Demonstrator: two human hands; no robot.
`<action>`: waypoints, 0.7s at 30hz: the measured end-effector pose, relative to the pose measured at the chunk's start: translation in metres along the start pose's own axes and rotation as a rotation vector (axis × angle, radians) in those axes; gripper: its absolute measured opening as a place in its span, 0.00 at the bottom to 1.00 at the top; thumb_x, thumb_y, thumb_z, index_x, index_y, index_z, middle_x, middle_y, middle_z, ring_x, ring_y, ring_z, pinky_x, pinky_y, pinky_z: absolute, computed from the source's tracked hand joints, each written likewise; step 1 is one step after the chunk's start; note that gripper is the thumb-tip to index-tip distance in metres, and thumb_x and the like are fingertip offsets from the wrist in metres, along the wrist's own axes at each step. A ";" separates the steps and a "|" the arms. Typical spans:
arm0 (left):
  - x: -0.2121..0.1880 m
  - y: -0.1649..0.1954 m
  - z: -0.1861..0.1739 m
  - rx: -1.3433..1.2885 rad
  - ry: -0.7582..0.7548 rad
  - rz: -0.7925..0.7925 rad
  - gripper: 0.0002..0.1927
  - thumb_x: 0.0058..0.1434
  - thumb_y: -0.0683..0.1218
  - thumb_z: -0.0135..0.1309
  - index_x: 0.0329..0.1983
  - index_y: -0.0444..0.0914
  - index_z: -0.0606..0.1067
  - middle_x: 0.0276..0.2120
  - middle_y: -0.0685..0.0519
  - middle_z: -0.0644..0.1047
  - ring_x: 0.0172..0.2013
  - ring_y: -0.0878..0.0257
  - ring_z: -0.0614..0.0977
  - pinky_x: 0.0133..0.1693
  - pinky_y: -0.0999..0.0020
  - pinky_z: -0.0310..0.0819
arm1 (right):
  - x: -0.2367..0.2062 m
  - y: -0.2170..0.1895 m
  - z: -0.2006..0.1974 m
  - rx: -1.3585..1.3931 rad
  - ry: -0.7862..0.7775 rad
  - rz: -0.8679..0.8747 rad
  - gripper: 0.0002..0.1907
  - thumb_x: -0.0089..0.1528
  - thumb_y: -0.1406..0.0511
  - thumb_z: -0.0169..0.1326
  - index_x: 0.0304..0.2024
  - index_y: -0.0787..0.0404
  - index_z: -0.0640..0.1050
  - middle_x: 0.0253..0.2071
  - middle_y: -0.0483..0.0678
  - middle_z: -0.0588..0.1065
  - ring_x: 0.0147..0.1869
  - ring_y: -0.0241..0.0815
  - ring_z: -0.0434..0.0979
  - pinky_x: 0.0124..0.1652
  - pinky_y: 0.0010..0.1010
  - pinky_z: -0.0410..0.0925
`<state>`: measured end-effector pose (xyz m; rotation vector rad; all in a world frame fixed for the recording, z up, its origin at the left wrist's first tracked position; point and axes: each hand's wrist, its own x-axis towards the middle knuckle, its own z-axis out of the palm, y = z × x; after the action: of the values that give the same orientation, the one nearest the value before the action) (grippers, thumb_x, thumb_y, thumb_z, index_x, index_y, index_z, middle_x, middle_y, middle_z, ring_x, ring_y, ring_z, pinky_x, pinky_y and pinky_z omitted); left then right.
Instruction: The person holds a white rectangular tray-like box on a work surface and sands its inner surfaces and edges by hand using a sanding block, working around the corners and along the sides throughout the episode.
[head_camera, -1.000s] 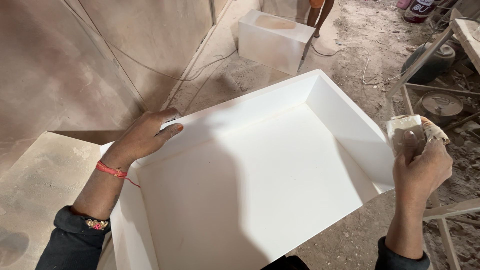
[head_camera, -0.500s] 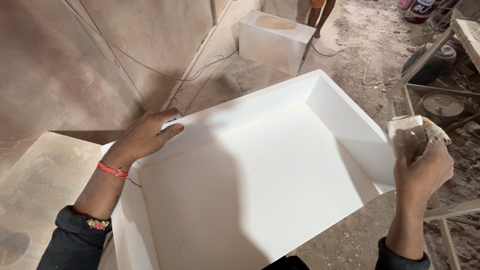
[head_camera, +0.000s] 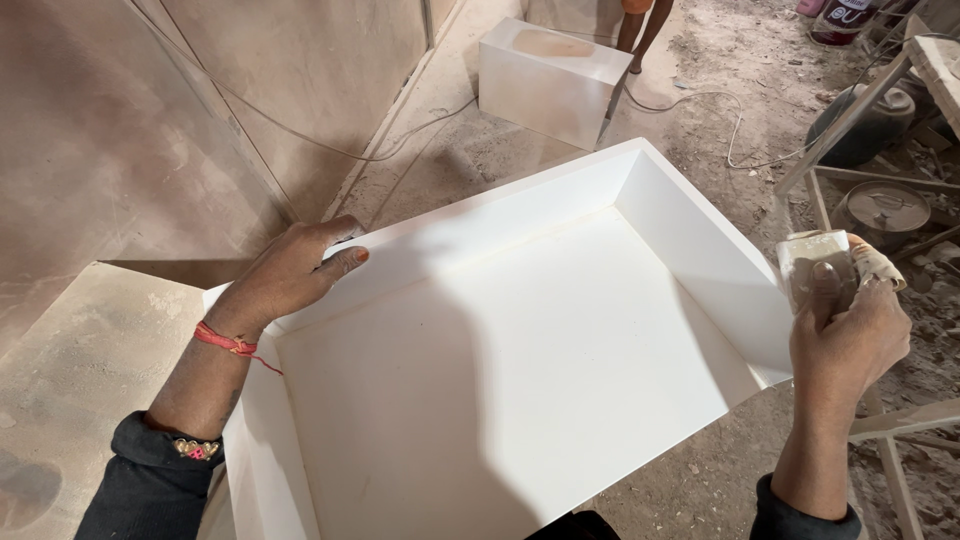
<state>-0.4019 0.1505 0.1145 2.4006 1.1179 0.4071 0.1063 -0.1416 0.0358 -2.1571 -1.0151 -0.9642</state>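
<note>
My left fingers (head_camera: 335, 262) are curling over the far-left rim of the white open-topped box (head_camera: 520, 360), thumb pressing the inner wall. My right fingers (head_camera: 825, 290) are closing around a folded piece of sandpaper (head_camera: 815, 262), holding it just beside the box's right wall. The box is lying open side up in front of me, its long axis running from near-left to far-right. Beyond it a white block (head_camera: 550, 80) is sitting on the dusty floor (head_camera: 700, 130), with a cable (head_camera: 700, 100) trailing nearby and metal frames (head_camera: 850, 130) standing to the right.
</note>
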 end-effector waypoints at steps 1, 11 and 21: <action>0.000 0.000 0.000 0.004 0.004 0.006 0.30 0.64 0.59 0.52 0.61 0.35 0.73 0.54 0.40 0.79 0.57 0.49 0.80 0.57 0.52 0.73 | -0.001 0.001 0.001 -0.014 -0.007 0.002 0.16 0.72 0.63 0.55 0.32 0.66 0.73 0.24 0.47 0.72 0.24 0.34 0.73 0.24 0.27 0.61; 0.000 0.004 -0.002 -0.010 -0.032 -0.025 0.27 0.63 0.60 0.51 0.57 0.38 0.76 0.48 0.43 0.83 0.53 0.51 0.83 0.54 0.52 0.76 | -0.001 -0.008 -0.009 0.038 -0.018 0.037 0.14 0.75 0.63 0.55 0.37 0.67 0.75 0.24 0.47 0.72 0.25 0.34 0.75 0.25 0.26 0.62; -0.001 0.008 -0.003 -0.020 -0.028 0.001 0.24 0.64 0.59 0.52 0.54 0.38 0.77 0.44 0.44 0.84 0.49 0.52 0.85 0.51 0.53 0.77 | -0.001 -0.002 -0.007 -0.024 -0.011 0.009 0.18 0.72 0.63 0.54 0.29 0.65 0.71 0.23 0.48 0.72 0.25 0.35 0.75 0.23 0.26 0.62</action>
<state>-0.3994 0.1460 0.1210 2.3817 1.0960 0.3823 0.1018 -0.1458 0.0390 -2.1869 -1.0033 -0.9668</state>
